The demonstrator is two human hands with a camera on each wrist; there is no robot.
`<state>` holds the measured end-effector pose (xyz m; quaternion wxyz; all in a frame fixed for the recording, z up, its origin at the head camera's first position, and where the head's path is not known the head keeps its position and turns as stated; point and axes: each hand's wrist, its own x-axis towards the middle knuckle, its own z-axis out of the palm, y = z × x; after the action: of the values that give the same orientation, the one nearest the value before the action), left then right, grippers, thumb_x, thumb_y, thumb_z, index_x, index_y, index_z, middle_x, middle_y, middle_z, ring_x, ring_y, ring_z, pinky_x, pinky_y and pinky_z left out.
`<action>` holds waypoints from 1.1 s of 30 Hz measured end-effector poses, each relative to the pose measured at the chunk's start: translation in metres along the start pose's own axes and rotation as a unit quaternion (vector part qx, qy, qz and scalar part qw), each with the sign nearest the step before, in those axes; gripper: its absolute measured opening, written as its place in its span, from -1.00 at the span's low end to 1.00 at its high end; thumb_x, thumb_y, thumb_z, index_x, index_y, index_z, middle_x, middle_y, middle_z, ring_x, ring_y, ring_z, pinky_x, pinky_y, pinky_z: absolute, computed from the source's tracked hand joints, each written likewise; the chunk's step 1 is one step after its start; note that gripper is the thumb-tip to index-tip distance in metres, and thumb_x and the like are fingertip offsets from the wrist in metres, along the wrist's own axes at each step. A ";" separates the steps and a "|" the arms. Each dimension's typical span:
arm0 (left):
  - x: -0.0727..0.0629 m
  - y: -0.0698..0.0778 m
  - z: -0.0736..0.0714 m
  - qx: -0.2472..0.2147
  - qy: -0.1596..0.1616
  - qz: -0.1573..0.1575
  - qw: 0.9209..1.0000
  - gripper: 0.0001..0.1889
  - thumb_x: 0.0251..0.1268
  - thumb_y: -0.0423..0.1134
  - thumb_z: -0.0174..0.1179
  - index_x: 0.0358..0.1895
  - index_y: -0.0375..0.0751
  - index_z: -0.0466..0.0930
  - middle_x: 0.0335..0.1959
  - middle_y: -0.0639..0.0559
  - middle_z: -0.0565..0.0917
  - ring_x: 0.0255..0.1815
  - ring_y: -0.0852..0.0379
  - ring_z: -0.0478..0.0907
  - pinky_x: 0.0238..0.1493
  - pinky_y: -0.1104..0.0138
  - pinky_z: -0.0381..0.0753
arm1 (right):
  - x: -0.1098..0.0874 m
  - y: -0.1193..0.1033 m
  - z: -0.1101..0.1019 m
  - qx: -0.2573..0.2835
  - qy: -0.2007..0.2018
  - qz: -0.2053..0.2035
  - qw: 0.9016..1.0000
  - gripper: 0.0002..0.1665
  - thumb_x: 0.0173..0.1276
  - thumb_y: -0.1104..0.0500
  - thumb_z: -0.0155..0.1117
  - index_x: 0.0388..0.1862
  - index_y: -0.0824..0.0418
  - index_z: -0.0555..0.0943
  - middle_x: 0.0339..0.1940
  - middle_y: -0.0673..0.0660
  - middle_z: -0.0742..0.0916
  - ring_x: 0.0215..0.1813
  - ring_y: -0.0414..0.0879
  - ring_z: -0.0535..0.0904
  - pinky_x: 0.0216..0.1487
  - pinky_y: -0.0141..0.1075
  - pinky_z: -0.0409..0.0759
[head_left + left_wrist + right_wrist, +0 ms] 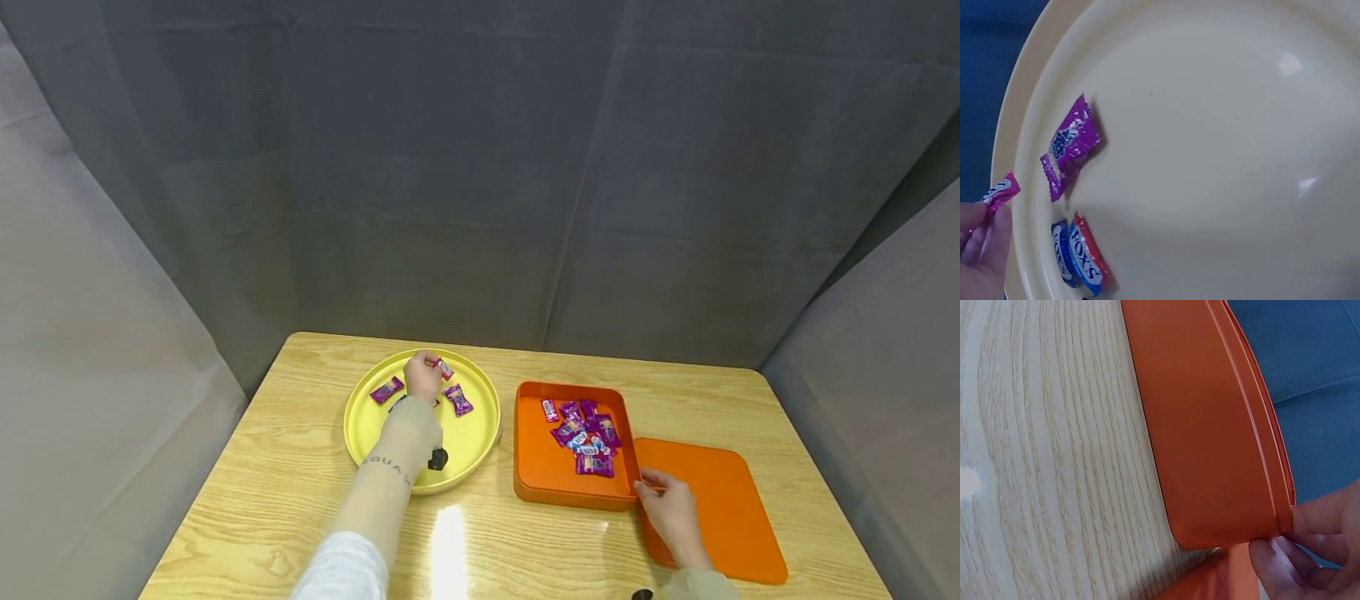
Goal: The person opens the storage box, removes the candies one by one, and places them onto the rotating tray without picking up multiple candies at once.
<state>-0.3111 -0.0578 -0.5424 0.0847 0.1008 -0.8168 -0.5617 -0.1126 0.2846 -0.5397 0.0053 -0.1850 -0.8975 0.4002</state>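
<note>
I have the left hand [423, 379] pinching a pink-wrapped candy [1001, 191] over the far side of the round yellow tray [468, 450]. I judge it light and hard under a slick, crinkly wrapper; a pinch across the middle should beat tugging a crimped end. The right hand [671, 510] grips the square orange box [540, 458] by its near right corner; its wall looks like stiff, light plastic. The tray's raised rim and the box wall need clearing; bare bench [507, 467] separates them, and the box floor has room on its left.
</note>
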 end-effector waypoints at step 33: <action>-0.009 -0.011 0.007 0.003 -0.042 -0.113 0.993 -0.66 0.21 -0.50 -0.03 0.07 -0.46 0.47 -0.08 -0.31 0.59 -0.10 -0.13 0.55 -0.09 0.19 0.56 | -0.001 -0.001 -0.001 0.001 0.008 -0.018 1.000 -0.62 0.25 0.32 0.15 -0.01 0.55 0.49 -0.14 0.43 0.64 -0.18 0.18 0.57 -0.37 -0.27 0.60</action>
<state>-0.3035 -0.0531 -0.5556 -0.0142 0.1693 -0.8047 -0.5688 -0.1119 0.2844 -0.5378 0.0201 -0.1717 -0.9001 0.3998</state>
